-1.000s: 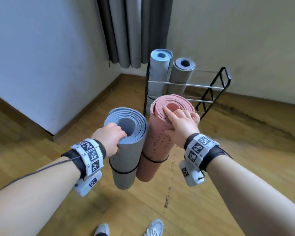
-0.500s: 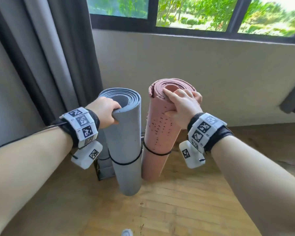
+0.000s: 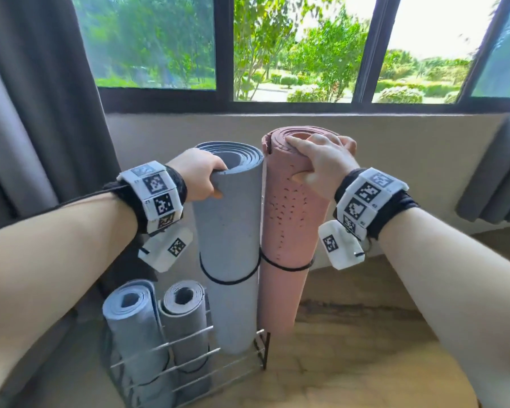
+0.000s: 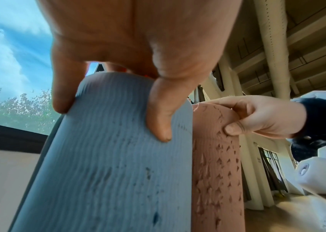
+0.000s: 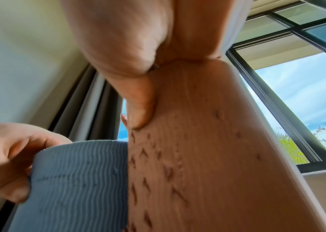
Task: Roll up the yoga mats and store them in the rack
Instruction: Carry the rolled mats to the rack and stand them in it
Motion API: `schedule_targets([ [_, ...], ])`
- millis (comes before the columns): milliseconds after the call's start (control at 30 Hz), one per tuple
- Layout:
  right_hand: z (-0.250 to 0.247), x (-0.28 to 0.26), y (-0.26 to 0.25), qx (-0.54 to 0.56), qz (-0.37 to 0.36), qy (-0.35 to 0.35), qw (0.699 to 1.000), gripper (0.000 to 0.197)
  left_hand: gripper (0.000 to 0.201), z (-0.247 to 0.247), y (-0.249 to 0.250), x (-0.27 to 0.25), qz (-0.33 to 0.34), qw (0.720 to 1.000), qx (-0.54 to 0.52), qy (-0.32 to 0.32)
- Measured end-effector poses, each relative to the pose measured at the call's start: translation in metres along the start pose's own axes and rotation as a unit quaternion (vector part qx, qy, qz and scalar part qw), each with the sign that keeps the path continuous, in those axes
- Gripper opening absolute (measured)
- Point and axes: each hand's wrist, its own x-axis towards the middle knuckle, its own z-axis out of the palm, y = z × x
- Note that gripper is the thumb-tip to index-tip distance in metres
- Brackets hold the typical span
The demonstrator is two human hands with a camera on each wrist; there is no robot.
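Four rolled yoga mats in all, seen from the head camera: two carried, two already standing in the rack. Left hand gripping the top rim of the grey mat, thumb pressed on the outer face and fingers hooked over the edge into the core. Right hand gripping the top of the pink mat, fingers laid over the spiral end and thumb pinching the dimpled side. Both carried mats held upright, side by side and touching, each bound by one black band around the middle; two bands counted on these. Lower end of the grey mat hanging just above the rack's right part, the pink mat's end just beside it, to the right of the frame. Two pale grey rolls upright in the rack's left part, close together. Behind, a wall, one wide window with several panes, dark curtains at the left. Two marker wristbands, one per wrist.
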Motion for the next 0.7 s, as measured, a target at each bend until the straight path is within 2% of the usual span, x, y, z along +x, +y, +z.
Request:
schedule_targets([
  [200,-0.006,0.065,0.024,0.016,-0.027,0.033,0.999,0.067,0.041,-0.014,-0.009,0.056,-0.015,1.0,0.004,0.022],
  [467,0.008,0.144,0.038,0.04,-0.102,0.025,0.994,0.066,0.04,-0.003,-0.034,0.099,-0.111,0.993,0.01,0.042],
  [600,0.026,0.167,0.036,0.056,-0.117,-0.004,0.992,0.066,0.038,0.03,-0.058,0.103,-0.143,0.989,0.043,0.002],
  [700,0.04,0.184,0.03,0.066,-0.125,-0.006,0.99,0.066,0.03,0.046,-0.085,0.101,-0.166,0.983,0.06,-0.044],
])
